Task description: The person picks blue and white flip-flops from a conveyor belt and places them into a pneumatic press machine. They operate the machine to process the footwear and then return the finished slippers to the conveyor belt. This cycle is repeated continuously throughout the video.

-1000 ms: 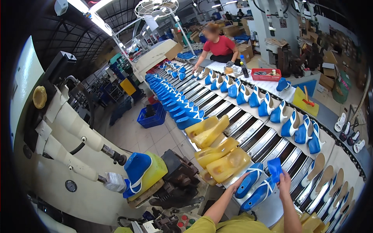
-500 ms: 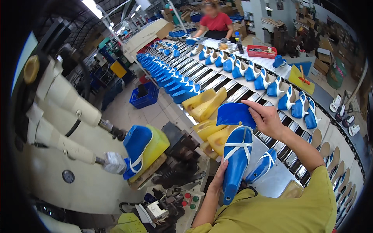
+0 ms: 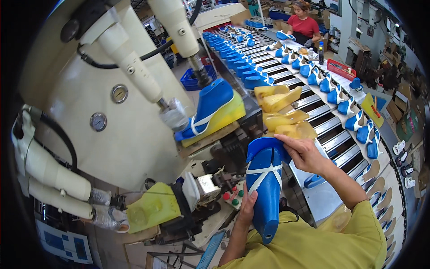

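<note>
while both hands are on it, the blue plastic shoe last with white crossed straps (image 3: pixel 265 188) sits upright-ish in front of the person's chest, one end down at the yellow shirt, other end up near the conveyor edge. left hand (image 3: pixel 247 207) grip: closed around the lower left side of the last, thumb lying on its face, fingers wrapped behind. right hand (image 3: pixel 303 153) grip: fingers half-curled over the top end, pinching the blue upper piece there; it holds that same last.

just beyond the right hand: four translucent yellow lasts (image 3: pixel 283 115) stacked on the near end of the long roller conveyor (image 3: pixel 332 141). rows of blue lasts with white straps (image 3: pixel 340 101) run along the conveyor on both sides toward the far end, where another person in a red shirt (image 3: pixel 303 24) works.

left of the held last: cream-coloured press machine (image 3: pixel 94 85) with two round gauges and cylindrical arms. a blue-on-yellow last (image 3: pixel 213 110) is mounted on it, tilted, with the wrapped arm tip touching its lower end. lower down, a yellow-green mould block (image 3: pixel 152 208) and a small panel with red and green buttons (image 3: pixel 235 197), just beside the left hand.
</note>
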Demonstrator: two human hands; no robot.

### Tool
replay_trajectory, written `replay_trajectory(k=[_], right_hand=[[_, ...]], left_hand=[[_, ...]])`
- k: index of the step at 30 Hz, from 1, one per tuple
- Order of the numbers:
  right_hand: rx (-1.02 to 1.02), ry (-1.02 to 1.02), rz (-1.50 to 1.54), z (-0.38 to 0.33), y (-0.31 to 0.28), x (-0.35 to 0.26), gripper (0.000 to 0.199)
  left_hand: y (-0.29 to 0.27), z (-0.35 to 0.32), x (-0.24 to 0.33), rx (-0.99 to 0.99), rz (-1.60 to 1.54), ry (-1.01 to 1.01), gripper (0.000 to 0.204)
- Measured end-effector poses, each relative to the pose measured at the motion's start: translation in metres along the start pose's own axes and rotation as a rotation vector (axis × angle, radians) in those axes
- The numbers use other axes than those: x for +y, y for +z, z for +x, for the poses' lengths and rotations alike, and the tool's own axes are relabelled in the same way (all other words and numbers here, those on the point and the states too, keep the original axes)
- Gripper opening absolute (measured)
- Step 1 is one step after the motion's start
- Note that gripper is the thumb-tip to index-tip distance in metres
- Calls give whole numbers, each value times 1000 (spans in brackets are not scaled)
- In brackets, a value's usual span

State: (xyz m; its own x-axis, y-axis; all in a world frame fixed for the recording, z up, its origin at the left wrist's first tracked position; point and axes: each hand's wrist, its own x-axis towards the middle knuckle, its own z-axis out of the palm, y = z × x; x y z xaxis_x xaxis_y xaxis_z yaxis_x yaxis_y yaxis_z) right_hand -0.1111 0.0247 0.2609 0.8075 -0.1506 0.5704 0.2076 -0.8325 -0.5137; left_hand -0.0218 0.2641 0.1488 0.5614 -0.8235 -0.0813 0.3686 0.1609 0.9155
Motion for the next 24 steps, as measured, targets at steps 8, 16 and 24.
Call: replay_trajectory(k=[8, 16, 24], right_hand=[[-165, -15, 251, 21, 51, -59, 48], [-378, -123, 269, 52, 87, -91, 47], [-177, -288, 713, 46, 129, -98, 112]], left_hand=[[-48, -83, 37, 151, 16, 45, 77], [-68, -125, 61, 271, 98, 82, 68], [-34, -135, 71, 335, -686, 310, 88]])
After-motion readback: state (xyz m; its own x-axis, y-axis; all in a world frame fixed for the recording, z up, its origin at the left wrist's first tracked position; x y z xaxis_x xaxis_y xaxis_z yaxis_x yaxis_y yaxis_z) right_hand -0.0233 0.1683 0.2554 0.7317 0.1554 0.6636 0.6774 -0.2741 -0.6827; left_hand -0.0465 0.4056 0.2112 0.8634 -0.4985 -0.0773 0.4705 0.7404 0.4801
